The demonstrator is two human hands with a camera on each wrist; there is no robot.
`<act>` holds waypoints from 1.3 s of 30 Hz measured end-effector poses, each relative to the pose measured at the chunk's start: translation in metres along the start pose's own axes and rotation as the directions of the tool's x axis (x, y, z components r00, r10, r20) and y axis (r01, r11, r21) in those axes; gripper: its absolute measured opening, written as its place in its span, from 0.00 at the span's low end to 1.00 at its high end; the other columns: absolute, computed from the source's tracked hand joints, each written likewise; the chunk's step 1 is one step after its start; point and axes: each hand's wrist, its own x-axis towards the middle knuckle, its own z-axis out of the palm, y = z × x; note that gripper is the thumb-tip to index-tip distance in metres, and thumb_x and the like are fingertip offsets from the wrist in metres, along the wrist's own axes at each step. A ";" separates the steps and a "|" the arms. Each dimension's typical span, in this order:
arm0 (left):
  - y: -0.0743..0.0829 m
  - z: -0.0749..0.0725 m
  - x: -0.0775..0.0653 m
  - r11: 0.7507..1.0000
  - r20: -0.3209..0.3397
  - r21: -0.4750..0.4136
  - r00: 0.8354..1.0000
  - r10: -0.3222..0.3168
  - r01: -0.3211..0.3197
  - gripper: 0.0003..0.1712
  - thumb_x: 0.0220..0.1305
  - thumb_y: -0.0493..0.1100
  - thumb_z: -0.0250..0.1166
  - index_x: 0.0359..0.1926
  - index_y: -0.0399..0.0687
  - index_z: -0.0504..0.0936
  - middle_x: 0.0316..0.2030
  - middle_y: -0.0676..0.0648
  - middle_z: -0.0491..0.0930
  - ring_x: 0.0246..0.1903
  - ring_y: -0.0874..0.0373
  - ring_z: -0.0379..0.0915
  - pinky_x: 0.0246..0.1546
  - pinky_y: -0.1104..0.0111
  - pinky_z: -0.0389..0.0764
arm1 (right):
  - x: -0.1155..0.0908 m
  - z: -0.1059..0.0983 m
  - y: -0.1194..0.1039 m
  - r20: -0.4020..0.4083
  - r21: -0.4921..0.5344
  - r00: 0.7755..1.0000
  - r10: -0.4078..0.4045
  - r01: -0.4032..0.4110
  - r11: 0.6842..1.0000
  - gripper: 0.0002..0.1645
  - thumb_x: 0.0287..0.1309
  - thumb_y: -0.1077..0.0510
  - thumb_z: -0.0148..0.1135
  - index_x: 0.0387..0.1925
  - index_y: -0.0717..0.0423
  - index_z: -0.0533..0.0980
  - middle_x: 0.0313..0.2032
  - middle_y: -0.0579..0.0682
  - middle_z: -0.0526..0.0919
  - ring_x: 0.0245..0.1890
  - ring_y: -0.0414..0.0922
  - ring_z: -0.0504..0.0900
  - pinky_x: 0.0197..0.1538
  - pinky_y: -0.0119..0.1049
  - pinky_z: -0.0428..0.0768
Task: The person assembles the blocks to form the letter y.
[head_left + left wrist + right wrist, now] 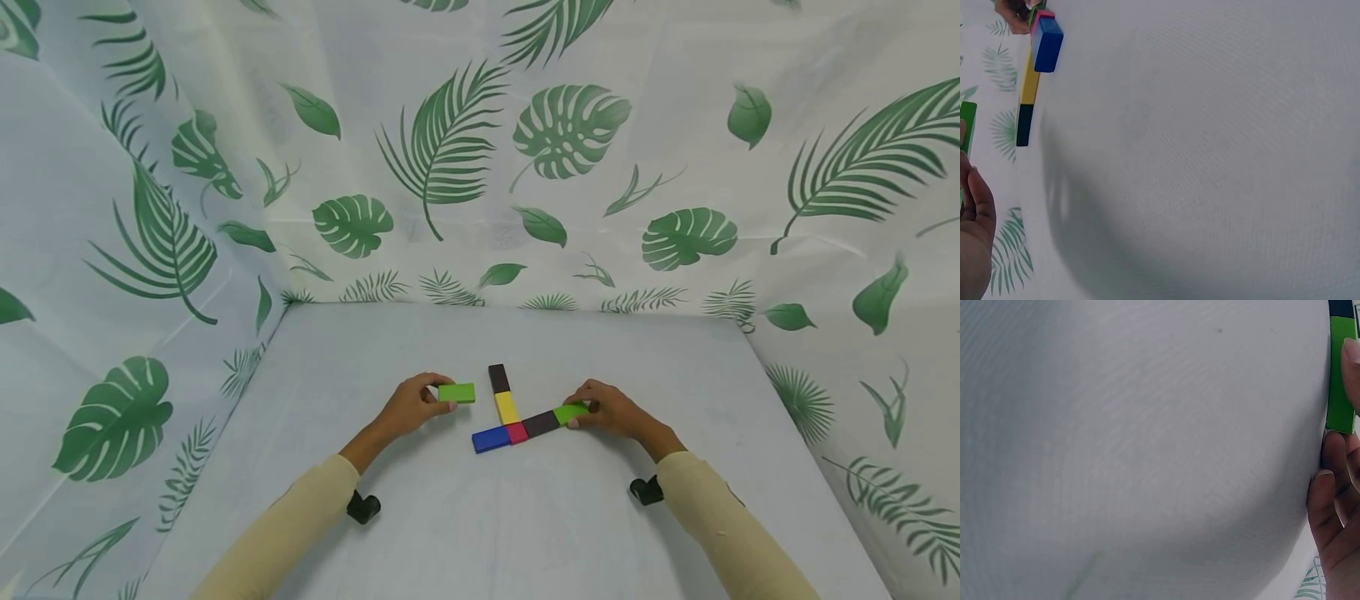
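Observation:
In the head view my left hand [412, 403] pinches a green block [457, 392] between thumb and fingers, raised over the table to the left of the other blocks. My right hand [609, 407] grips a second green block [568, 413] at the right end of a slanting row. That row runs on through a black block [541, 424] and a red block [517, 432] to a blue block [491, 439]. From the red one a yellow block [506, 407] reaches away from me, tipped by another black block [498, 377]. The right wrist view shows the thumb on the green block's side [1340, 375].
The blocks lie on a white-covered table [480, 533]. Leaf-printed white cloth [465, 167] hangs behind it and along both sides. A small black device [363, 507] sits under the left wrist, and another black device [647, 492] under the right.

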 end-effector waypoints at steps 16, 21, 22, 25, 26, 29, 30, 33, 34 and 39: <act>-0.002 0.002 -0.012 0.999 0.028 -0.023 0.999 -0.030 0.031 0.21 0.60 0.47 0.74 0.54 0.53 0.83 0.42 0.51 0.83 0.28 0.59 0.72 0.24 0.68 0.74 | 0.000 -0.001 -0.001 0.004 -0.005 1.000 -0.011 0.011 1.000 0.23 0.54 0.45 0.74 0.51 0.47 0.84 0.43 0.44 0.79 0.40 0.42 0.73 0.45 0.38 0.74; -0.005 0.005 -0.015 0.999 0.048 -0.033 0.999 -0.006 0.008 0.22 0.59 0.49 0.74 0.54 0.52 0.84 0.40 0.50 0.84 0.28 0.60 0.73 0.24 0.68 0.74 | 0.000 -0.001 0.000 0.000 -0.003 1.000 -0.002 0.002 1.000 0.24 0.54 0.45 0.75 0.51 0.47 0.84 0.43 0.44 0.79 0.40 0.42 0.74 0.46 0.39 0.74; -0.005 0.006 -0.016 0.999 0.048 -0.032 0.999 0.001 0.001 0.22 0.59 0.49 0.74 0.54 0.52 0.84 0.40 0.50 0.84 0.28 0.60 0.73 0.25 0.69 0.74 | 0.001 -0.001 0.000 0.000 0.000 1.000 0.001 -0.001 1.000 0.24 0.53 0.45 0.75 0.51 0.47 0.84 0.43 0.44 0.78 0.40 0.42 0.74 0.46 0.39 0.74; -0.005 0.007 -0.018 0.999 0.043 -0.032 0.999 0.019 -0.017 0.22 0.58 0.49 0.75 0.54 0.52 0.84 0.40 0.49 0.84 0.29 0.60 0.73 0.26 0.69 0.74 | 0.001 0.000 0.000 0.002 0.007 1.000 0.003 -0.003 1.000 0.24 0.53 0.45 0.75 0.51 0.47 0.84 0.43 0.44 0.78 0.40 0.42 0.74 0.46 0.38 0.74; -0.005 0.008 -0.019 0.999 0.042 -0.033 0.999 0.024 -0.023 0.22 0.58 0.49 0.75 0.53 0.52 0.84 0.40 0.49 0.84 0.30 0.60 0.73 0.27 0.70 0.74 | 0.001 0.000 -0.001 0.003 0.009 1.000 0.003 -0.003 1.000 0.24 0.53 0.45 0.75 0.51 0.47 0.84 0.43 0.44 0.78 0.40 0.42 0.74 0.46 0.38 0.74; -0.004 0.009 -0.022 0.999 0.040 -0.028 0.999 0.025 -0.024 0.22 0.58 0.48 0.75 0.54 0.52 0.84 0.39 0.49 0.84 0.30 0.60 0.73 0.27 0.70 0.74 | 0.000 -0.001 -0.001 0.002 0.011 1.000 0.000 0.000 1.000 0.24 0.53 0.46 0.75 0.51 0.47 0.85 0.43 0.44 0.79 0.40 0.43 0.73 0.46 0.38 0.74; -0.003 0.010 -0.023 1.000 0.039 -0.024 0.999 0.020 -0.019 0.22 0.59 0.48 0.75 0.53 0.52 0.84 0.39 0.49 0.84 0.30 0.60 0.74 0.28 0.70 0.75 | 0.000 -0.001 -0.002 0.001 0.011 1.000 -0.001 0.001 1.000 0.23 0.53 0.46 0.75 0.51 0.47 0.85 0.43 0.44 0.79 0.40 0.43 0.73 0.46 0.38 0.74; -0.003 0.012 -0.026 1.000 0.036 -0.009 0.999 0.000 0.000 0.21 0.59 0.47 0.74 0.54 0.51 0.84 0.39 0.49 0.83 0.31 0.60 0.74 0.29 0.69 0.75 | 0.000 -0.002 -0.002 -0.001 0.007 1.000 -0.007 0.007 1.000 0.23 0.53 0.46 0.75 0.51 0.46 0.84 0.44 0.44 0.79 0.40 0.42 0.73 0.45 0.38 0.74; -0.003 0.013 -0.027 1.000 0.033 -0.003 0.999 -0.007 0.008 0.21 0.59 0.47 0.74 0.53 0.51 0.84 0.39 0.50 0.83 0.32 0.60 0.75 0.29 0.69 0.75 | 0.000 -0.002 -0.002 -0.001 0.009 1.000 -0.008 0.008 1.000 0.23 0.53 0.46 0.75 0.51 0.47 0.85 0.43 0.45 0.79 0.40 0.43 0.73 0.45 0.38 0.74; -0.005 0.017 -0.030 1.000 0.021 0.002 1.000 -0.016 0.016 0.21 0.59 0.48 0.74 0.53 0.51 0.84 0.45 0.50 0.82 0.34 0.61 0.75 0.31 0.70 0.77 | -0.001 -0.002 -0.001 0.002 0.000 1.000 -0.007 0.007 1.000 0.23 0.53 0.45 0.75 0.51 0.47 0.84 0.43 0.45 0.78 0.40 0.43 0.73 0.45 0.38 0.74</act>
